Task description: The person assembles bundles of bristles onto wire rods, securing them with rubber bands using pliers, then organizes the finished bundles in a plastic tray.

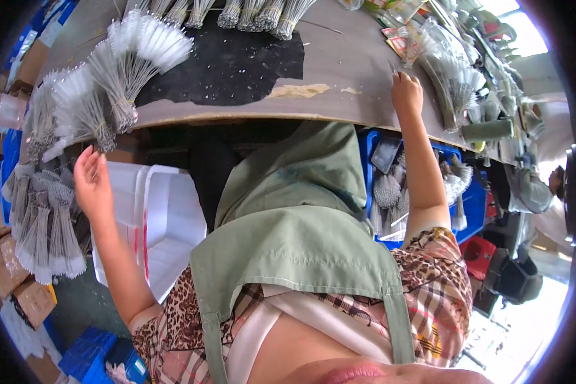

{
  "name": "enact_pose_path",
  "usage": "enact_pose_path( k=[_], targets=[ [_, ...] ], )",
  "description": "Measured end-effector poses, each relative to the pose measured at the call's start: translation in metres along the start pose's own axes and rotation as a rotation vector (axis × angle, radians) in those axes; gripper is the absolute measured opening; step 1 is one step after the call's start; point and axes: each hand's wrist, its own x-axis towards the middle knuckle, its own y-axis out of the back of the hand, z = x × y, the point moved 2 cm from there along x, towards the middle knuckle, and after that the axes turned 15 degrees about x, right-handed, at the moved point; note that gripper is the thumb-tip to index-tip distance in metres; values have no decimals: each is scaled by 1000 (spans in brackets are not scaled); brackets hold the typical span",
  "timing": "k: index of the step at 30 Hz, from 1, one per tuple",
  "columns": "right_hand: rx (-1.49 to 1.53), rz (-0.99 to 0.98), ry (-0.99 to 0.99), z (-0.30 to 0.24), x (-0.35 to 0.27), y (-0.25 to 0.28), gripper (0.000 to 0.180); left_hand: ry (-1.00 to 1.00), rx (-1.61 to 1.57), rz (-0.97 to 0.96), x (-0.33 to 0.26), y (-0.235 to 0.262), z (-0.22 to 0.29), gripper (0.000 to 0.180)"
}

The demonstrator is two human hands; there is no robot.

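hands by the brush bundles

from the head camera: the left hand [93, 182] is up and open, its fingers spread a bit, holding nothing. it is just beside tied bundles of white wire brushes [102, 96] that hang over the left edge of the counter [339, 70]. more brush bundles [48, 227] hang lower on the left. the right hand [407, 93] rests on the counter with its fingers pressed close on a thin wire [392, 66]. near it lie more white brushes [451, 80]. a white bin [169, 221] sits under the counter, and a blue bin [473, 205] is on the right.
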Motion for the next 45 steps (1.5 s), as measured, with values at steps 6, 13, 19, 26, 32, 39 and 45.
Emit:
enact_pose_path(
  k=[6, 13, 19, 26, 32, 39, 45],
  targets=[
    [211, 129, 346, -86, 27, -8, 26, 63, 142, 284, 33, 17, -11, 43],
    [1007, -913, 141, -253, 27, 7, 14, 346, 100, 562, 97, 47, -23, 61],
    [1461, -1568, -359, -404, -53, -39, 51, 625, -47, 465, 104, 46, -42, 68],
    [1751, -1250, -977, -512, -74, -35, 37, 958, -143, 82, 79, -4, -43, 73],
    [1520, -1075, -1273, -545, -75, -37, 39, 902, -413, -175, 88, -10, -50, 60],
    [1494, -1143, -1319, -526, -81, -53, 23, 797, -96, -147, 51, 31, -12, 47],
    [1590, -1319, -1241, -501, -88, -71, 29, 657, -575, -21, 69, 37, 16, 42]
  ],
)
